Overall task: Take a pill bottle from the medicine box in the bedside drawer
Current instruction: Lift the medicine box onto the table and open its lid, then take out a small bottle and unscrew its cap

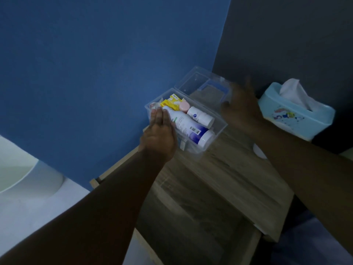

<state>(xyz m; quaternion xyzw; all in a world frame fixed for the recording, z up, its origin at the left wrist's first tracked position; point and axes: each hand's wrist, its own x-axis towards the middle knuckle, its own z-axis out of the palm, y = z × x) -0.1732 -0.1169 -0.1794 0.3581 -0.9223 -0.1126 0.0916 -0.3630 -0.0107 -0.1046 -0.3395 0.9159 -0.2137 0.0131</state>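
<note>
Bottles [193, 127] in box [219, 129], left of tissues [294, 111]

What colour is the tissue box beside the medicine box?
Light blue, with a small cartoon print; the tissue box shows clearly in the head view.

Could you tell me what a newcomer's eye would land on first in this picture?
Probably the clear medicine box on the wooden bedside table, lid swung open, with a large white bottle lying inside. The left hand rests flat at its near edge. To the right sits a light blue tissue box.

Clear glossy plastic medicine box [219, 129], matt wood-grain nightstand top [219, 178], smooth pale-blue plastic tissue holder [298, 119]
</note>
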